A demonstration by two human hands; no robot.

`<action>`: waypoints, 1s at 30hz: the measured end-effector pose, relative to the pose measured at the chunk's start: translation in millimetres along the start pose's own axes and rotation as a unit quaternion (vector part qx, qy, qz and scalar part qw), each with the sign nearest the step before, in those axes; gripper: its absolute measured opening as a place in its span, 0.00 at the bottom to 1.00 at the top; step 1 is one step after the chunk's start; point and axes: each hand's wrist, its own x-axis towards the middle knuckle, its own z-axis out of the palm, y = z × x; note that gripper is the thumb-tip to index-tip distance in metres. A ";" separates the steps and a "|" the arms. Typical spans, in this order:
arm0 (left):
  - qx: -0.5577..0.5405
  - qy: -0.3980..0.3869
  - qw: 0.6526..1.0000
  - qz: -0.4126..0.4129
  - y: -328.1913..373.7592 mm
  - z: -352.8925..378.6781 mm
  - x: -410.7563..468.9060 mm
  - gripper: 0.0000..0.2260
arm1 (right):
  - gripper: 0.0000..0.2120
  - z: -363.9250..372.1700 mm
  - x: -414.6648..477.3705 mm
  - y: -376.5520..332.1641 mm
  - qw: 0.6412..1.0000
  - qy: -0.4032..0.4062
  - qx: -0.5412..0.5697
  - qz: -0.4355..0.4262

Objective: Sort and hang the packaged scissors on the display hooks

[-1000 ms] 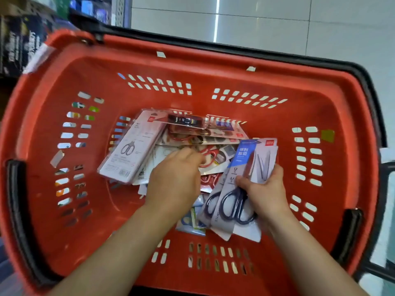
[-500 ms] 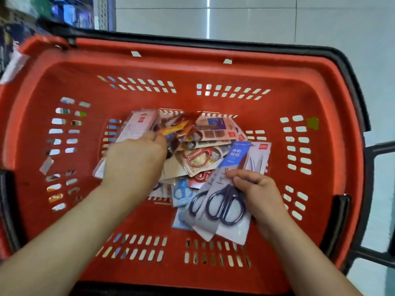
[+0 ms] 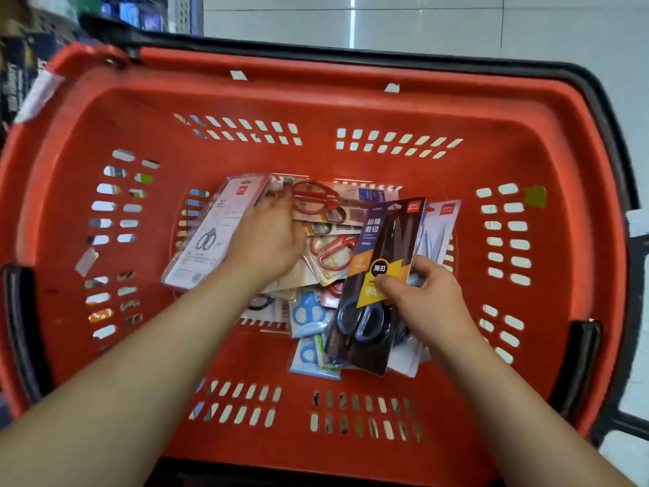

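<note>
Fingers of the right hand point(image 3: 430, 298), head view: curled round a dark scissors pack point(image 3: 388, 237), thumb on its front, paler packs behind it, all held tilted over the pile inside the red basket point(image 3: 316, 73). Left hand point(image 3: 267, 237) rests on the pile of scissors packs point(image 3: 326, 254) at the basket bottom. Its fingertips are blurred beside a red-handled pair point(image 3: 314, 198), so I cannot tell its grip.

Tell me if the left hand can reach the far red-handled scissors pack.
Probably yes: the left hand lies right beside the red-handled scissors pack, uncovered atop the pile; the right hand grips a dark blue-handled scissors pack to one side.
</note>
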 end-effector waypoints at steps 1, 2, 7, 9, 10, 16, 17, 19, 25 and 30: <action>-0.007 0.016 0.999 -0.033 0.7 5.9 19.1 0.14 | 0.04 -0.1 0.2 1.5 1.000 -0.004 -0.005 -0.009; -0.006 0.010 0.998 -0.056 5.0 13.3 34.9 0.17 | 0.05 -0.1 -0.1 2.5 1.000 -0.008 -0.005 -0.015; -0.023 -0.043 0.985 -0.166 36.4 44.4 60.9 0.31 | 0.04 -2.8 -1.7 3.5 1.000 -0.013 -0.007 -0.024; -0.173 -0.048 0.959 -0.218 39.1 46.2 61.1 0.25 | 0.03 -2.9 -5.1 1.3 1.000 -0.012 -0.005 -0.013; -0.259 -0.051 0.936 -0.232 38.8 44.7 59.1 0.21 | 0.03 -2.5 -6.9 0.3 1.000 -0.009 -0.004 -0.012; -0.422 0.094 0.879 -0.203 21.8 8.3 -2.1 0.13 | 0.03 -9.3 -28.2 -5.9 1.000 0.017 0.020 -0.007; -0.400 0.126 0.886 -0.196 15.8 -2.1 -17.4 0.13 | 0.03 -12.0 -34.3 -9.6 0.999 0.017 0.031 -0.011; -0.412 0.184 0.869 -0.204 12.0 -30.0 -55.7 0.07 | 0.07 -19.0 -51.2 -21.5 0.998 -0.002 0.054 -0.026; -0.700 0.226 0.620 -0.273 37.0 -105.5 -169.7 0.20 | 0.07 -35.5 -107.9 -69.3 0.992 -0.036 0.111 -0.056; -0.760 0.241 0.559 -0.228 74.1 -169.5 -249.9 0.38 | 0.09 -50.1 -169.2 -137.2 0.984 -0.043 0.132 -0.109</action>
